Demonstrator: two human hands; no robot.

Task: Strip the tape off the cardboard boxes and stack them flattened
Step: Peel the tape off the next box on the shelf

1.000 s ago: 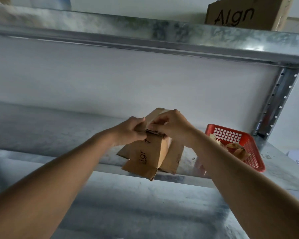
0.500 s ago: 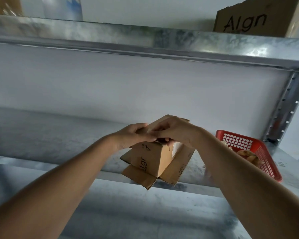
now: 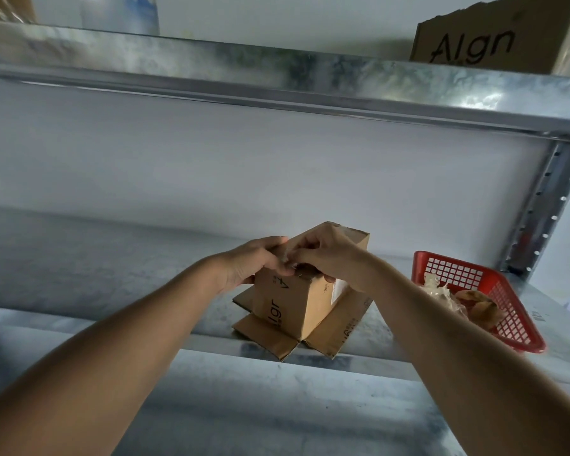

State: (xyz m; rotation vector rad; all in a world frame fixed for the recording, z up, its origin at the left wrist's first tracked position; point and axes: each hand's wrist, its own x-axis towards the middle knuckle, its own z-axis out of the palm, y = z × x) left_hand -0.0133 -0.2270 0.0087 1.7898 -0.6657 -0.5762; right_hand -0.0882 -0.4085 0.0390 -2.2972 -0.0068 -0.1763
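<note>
- The cardboard box [image 3: 297,307] stood on the metal shelf [image 3: 112,284], near its front edge, with its bottom flaps splayed flat around it; half a second before, it had been held slightly off the shelf, and a second before, higher and more tilted.
- The left hand [image 3: 250,264] gripped the box's upper left corner, fingers curled over the top edge, much as in both earlier frames.
- The right hand [image 3: 326,255] lay over the top, its fingers [image 3: 305,258] curled down and pinching at the clear tape [image 3: 285,258] on the near top edge; how much tape had lifted could not be told.
- The red basket [image 3: 507,291] sat on the same shelf, to the right of the box and apart from it, holding crumpled tape scraps [image 3: 441,291].
- Another box printed "Algn" [image 3: 494,44] stood on the upper shelf [image 3: 277,77].
</note>
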